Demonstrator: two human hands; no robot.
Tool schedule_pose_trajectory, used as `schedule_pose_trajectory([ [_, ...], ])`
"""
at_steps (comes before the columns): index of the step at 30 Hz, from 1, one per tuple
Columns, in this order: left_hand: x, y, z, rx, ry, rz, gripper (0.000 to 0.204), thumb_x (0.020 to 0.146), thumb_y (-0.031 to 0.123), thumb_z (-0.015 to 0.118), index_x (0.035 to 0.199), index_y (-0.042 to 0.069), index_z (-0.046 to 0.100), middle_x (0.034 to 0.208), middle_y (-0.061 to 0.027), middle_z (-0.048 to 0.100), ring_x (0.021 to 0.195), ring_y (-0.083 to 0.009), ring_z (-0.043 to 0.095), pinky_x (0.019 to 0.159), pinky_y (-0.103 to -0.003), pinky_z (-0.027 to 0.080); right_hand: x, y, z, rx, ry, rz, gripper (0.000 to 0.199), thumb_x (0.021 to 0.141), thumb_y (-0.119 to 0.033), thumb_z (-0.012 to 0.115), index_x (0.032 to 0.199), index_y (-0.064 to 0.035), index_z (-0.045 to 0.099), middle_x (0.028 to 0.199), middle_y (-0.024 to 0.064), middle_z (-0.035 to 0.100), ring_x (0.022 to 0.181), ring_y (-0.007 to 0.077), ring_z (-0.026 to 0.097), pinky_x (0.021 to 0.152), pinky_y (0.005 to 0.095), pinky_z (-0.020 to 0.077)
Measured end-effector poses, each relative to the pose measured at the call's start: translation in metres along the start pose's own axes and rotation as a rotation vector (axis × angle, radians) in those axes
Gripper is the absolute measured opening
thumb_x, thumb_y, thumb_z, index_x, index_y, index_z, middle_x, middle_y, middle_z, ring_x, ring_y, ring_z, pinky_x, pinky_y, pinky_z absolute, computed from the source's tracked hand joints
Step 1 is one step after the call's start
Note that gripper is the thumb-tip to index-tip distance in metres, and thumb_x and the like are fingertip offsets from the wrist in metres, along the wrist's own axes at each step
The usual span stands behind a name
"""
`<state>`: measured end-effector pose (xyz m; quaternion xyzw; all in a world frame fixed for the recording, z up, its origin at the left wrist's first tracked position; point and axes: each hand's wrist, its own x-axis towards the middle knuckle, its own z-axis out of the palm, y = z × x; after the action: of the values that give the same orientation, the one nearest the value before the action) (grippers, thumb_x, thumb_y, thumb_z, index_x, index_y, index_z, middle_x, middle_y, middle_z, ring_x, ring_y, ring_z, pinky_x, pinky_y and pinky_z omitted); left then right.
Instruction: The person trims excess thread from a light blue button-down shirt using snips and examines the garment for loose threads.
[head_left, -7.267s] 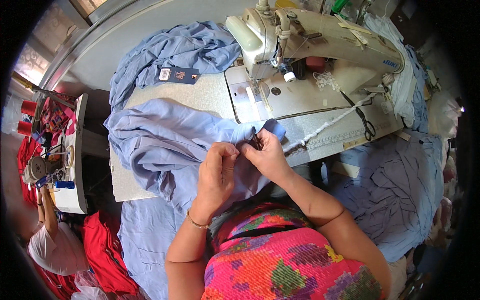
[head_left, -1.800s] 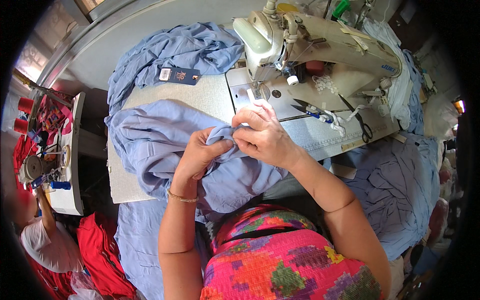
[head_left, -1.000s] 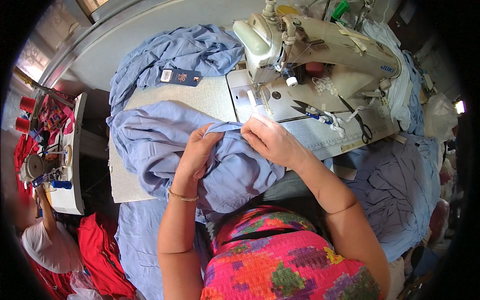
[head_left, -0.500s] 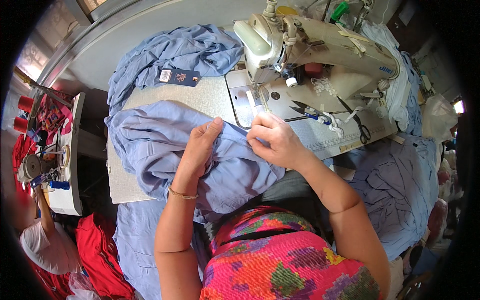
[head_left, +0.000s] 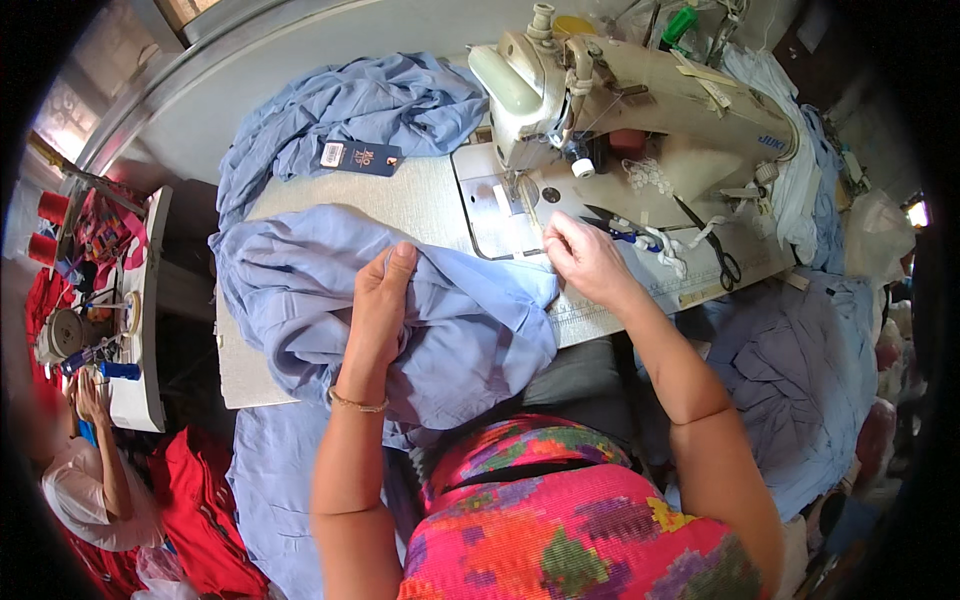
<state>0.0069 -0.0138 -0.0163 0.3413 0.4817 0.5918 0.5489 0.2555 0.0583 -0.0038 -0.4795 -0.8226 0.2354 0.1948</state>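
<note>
A light blue garment (head_left: 290, 265) lies bunched across the table's front and hangs over its edge. My left hand (head_left: 382, 290) grips it, thumb on top. From there a flat part of the cloth stretches to the right, ending in a corner below my right hand (head_left: 588, 258). The fingers of that hand are closed beside the needle plate; whatever they pinch is hidden. Just behind, the sewing machine (head_left: 640, 85) has its needle area above the metal plate, apart from the cloth. Dark-bladed snips (head_left: 618, 228) lie right of my right hand.
Black-handled scissors (head_left: 722, 260) and a white cord (head_left: 672, 255) lie on the table's right. Another blue garment (head_left: 350, 105) with a dark tag (head_left: 358, 157) sits at the back left. More blue cloth (head_left: 790, 360) is heaped at right. Far left, another person (head_left: 95, 480) works beside red cloth.
My right hand has moved to the right and slightly back, uncovering the garment's corner. My left hand has shifted a little left, still gripping the cloth. The other person's hands have moved.
</note>
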Motion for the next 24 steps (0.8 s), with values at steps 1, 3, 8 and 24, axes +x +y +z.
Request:
schedule_pose_trajectory([
  [1,0.0,0.004,0.005,0.007,-0.029,0.007,0.033,0.093,0.031,0.051,0.077,0.004,0.059,0.071,0.0056,0.053,0.064,-0.0031,0.043,0.058,-0.019,0.037,0.0,0.0,0.003,0.239,-0.055,-0.032,0.027,0.078,-0.011,0.061,0.102,-0.0019,0.052,0.086,0.0117,0.058,0.079,0.0238,0.058,0.072,0.0329,0.0447],
  [3,-0.005,0.015,0.017,0.021,-0.083,0.006,0.031,0.093,0.03,0.052,0.079,0.003,0.061,0.071,0.0055,0.054,0.064,-0.0034,0.043,0.057,-0.02,0.038,0.006,-0.004,0.014,0.717,-0.147,-0.104,0.04,0.077,-0.011,0.063,0.114,-0.0027,0.051,0.096,0.01,0.059,0.089,0.0203,0.057,0.081,0.0318,0.0432],
  [8,-0.012,0.038,0.022,0.48,-0.187,0.168,0.03,0.091,0.028,0.056,0.091,0.0,0.063,0.066,0.0038,0.052,0.062,-0.0035,0.041,0.053,-0.021,0.036,0.011,-0.078,0.025,0.521,0.105,-0.456,0.057,0.069,-0.003,0.056,0.125,-0.0042,0.045,0.104,0.0132,0.058,0.092,0.0213,0.056,0.083,0.0295,0.0431],
  [24,-0.011,0.056,0.016,1.167,0.21,0.945,0.017,0.083,0.011,0.061,0.096,0.0,0.062,0.08,-0.0127,0.059,0.07,-0.0236,0.056,0.067,-0.03,0.045,0.027,-0.039,0.037,0.848,-0.189,-0.032,0.019,0.085,-0.008,0.058,0.102,0.0011,0.058,0.09,-0.0032,0.056,0.081,0.0053,0.048,0.074,0.023,0.0422],
])
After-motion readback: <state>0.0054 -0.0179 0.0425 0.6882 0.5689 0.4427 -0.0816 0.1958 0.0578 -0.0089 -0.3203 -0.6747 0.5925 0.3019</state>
